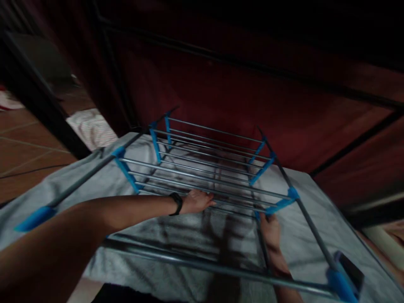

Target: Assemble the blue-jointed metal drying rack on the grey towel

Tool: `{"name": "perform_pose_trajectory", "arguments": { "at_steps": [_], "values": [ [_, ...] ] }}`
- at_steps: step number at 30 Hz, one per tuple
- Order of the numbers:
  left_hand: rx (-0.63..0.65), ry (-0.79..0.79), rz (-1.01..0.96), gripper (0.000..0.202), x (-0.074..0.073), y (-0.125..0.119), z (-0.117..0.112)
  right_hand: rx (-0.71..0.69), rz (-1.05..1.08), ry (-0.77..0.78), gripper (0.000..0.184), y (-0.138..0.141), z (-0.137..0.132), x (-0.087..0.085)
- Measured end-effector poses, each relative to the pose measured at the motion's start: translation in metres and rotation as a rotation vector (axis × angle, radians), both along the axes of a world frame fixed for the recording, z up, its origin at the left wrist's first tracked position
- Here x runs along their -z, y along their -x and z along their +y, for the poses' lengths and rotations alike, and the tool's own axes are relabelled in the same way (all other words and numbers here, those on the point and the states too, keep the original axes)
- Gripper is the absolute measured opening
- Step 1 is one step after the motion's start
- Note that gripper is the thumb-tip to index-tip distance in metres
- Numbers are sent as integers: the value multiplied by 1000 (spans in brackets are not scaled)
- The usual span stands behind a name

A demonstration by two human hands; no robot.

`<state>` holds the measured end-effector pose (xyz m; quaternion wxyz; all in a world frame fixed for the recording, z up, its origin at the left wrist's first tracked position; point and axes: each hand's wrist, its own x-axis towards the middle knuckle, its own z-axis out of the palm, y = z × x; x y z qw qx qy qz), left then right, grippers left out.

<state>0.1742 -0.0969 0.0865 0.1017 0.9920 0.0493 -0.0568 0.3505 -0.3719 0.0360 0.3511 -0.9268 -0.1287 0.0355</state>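
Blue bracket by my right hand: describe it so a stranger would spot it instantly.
A pale cloth lies under a metal rack. On the rack's right side, find the slanted blue bracket just above your right hand. It sits closer to the camera than the similar brackets farther back.

The left hand (198, 201), with a black wristband (176, 204), and the right hand (270, 230) hold a metal rack (205, 178) over a pale sheet (63, 185); red cloth (202, 88) behind.
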Motion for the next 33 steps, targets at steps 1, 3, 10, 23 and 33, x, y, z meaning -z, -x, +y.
{"name": "perform_pose_trajectory", "arguments": {
  "at_steps": [1,3,10,23,33],
  "values": [
    [-5,-8,-6,40,0,1,0,-12,21,7,46,-1,-2,1],
    [-5,-25,-23,40,0,3,0,-23,46,30,45,-5,-5,6],
    [32,-36,-67,45,4,5,3,-30,36,102,43,-15,-12,18],
    [42,-58,-171,38,23,2,4,-28,33,200,55,-18,-13,21],
    [6,-67,-119,39,11,7,4,-10,45,215,57,-23,-13,27]
  ]
}}
